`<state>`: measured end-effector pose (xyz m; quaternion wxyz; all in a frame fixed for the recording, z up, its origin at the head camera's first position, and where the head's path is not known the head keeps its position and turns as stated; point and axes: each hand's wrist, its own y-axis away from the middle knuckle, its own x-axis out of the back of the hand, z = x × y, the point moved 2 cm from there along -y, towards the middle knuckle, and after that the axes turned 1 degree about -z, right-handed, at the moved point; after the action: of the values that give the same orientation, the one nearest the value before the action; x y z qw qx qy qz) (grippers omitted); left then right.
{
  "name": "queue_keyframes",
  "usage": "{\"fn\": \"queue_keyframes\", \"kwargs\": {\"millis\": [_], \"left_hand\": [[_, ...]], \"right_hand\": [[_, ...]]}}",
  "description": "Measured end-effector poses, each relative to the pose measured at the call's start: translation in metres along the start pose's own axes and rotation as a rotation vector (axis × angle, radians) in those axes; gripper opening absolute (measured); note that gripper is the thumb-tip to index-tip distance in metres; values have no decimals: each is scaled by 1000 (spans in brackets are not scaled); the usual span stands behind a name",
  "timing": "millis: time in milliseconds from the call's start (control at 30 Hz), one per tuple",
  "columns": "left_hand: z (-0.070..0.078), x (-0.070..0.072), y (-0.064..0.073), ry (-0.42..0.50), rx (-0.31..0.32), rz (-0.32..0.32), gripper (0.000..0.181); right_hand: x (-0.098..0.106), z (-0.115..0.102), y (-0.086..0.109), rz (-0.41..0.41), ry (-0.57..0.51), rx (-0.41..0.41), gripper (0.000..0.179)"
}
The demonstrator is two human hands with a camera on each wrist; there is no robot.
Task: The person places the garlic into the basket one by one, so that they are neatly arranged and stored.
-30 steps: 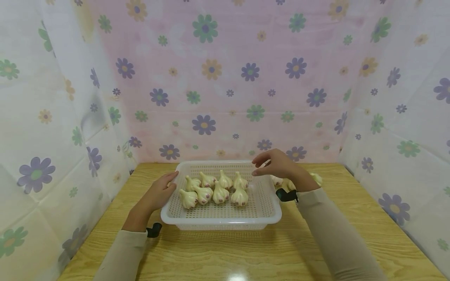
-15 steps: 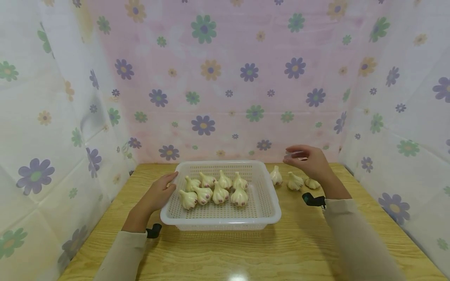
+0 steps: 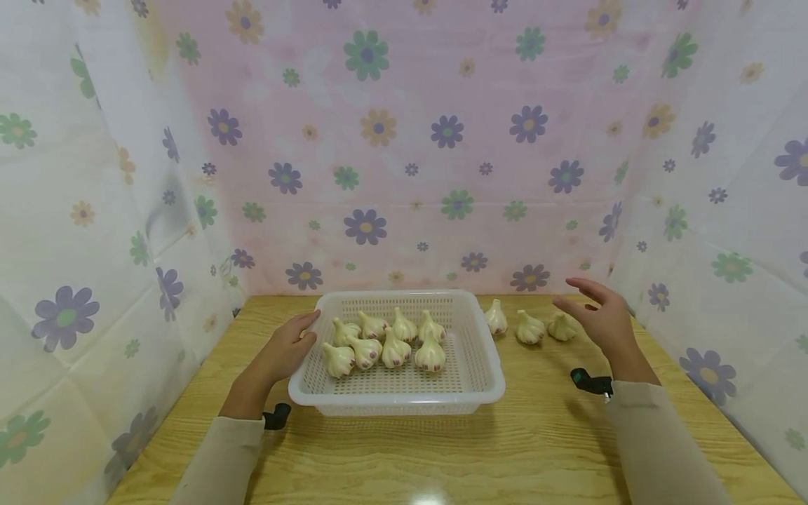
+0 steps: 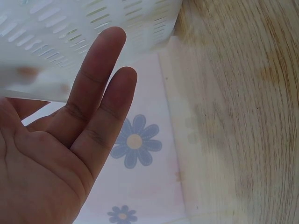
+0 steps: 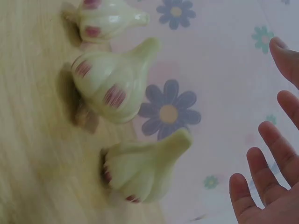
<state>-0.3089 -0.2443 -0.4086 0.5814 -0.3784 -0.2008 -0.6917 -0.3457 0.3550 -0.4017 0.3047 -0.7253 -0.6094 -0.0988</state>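
Note:
A white perforated plastic basket (image 3: 396, 398) stands on the table with several pale garlic bulbs (image 3: 395, 348) inside, purple-marked at their bases. At its left rim rests my left hand (image 3: 287, 345); in the left wrist view, two fingers (image 4: 96, 70) stretch straight along the outside of the basket wall (image 4: 51, 42). My right hand (image 3: 602, 319) is spread in the air beside the rightmost garlic bulb (image 3: 562, 327), holding nothing. To the left of that bulb stand a second garlic bulb (image 3: 529, 328) and a third garlic bulb (image 3: 496, 318), close to the basket's right side.
The wood-grain table (image 3: 404, 456) runs to a pink flowered curtain (image 3: 404, 161) at the back. White flowered side curtains (image 3: 69, 231) enclose it left and right. A black wrist camera (image 3: 591, 381) sits at the right cuff, another wrist camera (image 3: 276, 415) at the left.
My right hand has moved from above the basket's right rim to the right, past the bulbs on the table, and its fingers have spread wider. The left hand and basket have stayed put.

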Motion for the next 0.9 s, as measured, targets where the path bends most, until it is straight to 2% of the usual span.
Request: {"fn": "queue_keyframes", "kwargs": {"millis": [267, 400, 667, 900], "left_hand": [[0, 0, -1, 2, 3, 4, 58], [-1, -1, -1, -15, 7, 7, 58], [-3, -3, -1, 23, -8, 0, 57], [-4, -2, 0, 17, -7, -2, 57]], "right_hand": [[0, 34, 5, -46, -4, -125, 83], [-5, 46, 5, -87, -20, -155, 84], [-13, 62, 6, -112, -32, -156, 83], [-20, 68, 5, -145, -54, -161, 84]]}}
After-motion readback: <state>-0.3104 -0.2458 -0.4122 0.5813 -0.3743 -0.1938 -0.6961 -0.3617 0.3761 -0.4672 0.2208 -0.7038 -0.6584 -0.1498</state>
